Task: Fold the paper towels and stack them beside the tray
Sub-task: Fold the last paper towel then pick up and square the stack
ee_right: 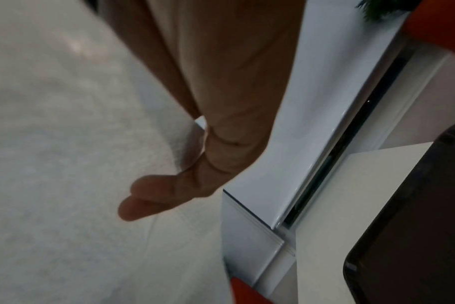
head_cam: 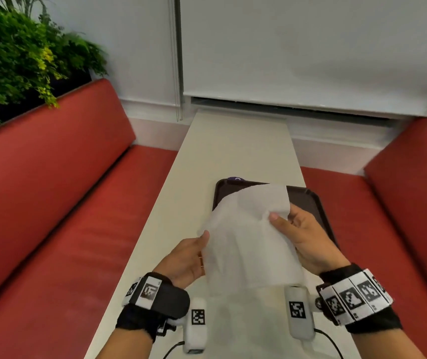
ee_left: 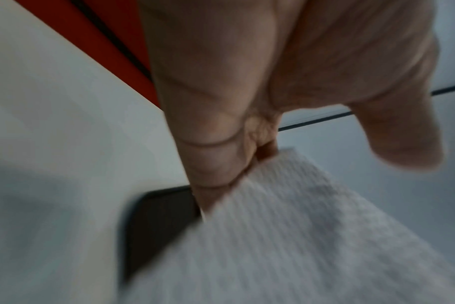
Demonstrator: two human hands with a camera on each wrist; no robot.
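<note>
Above the near end of the tabletop (head_cam: 235, 151): one paper towel (head_cam: 246, 234) held up between both hands, unfolded, over the dark tray (head_cam: 308, 195).

Left hand (head_cam: 189, 260) pinches the towel's left edge between thumb and fingers; the left wrist view shows that pinch right at the sheet's border. Right hand (head_cam: 303, 237) grips the right edge, thumb on the near face, fingers curled behind. Holding opposite edges keeps the limp sheet spread and taut, likely so it can be doubled over evenly. Sheet hangs in the air, its far corner overlapping the tray's left portion. No folded stack visible yet. Bare tabletop lies left of the tray and beyond it toward the wall, room for stacking. Red bench seats (head_cam: 51, 203) flank both long edges, so towels set too close to the rim could slide off.
</note>
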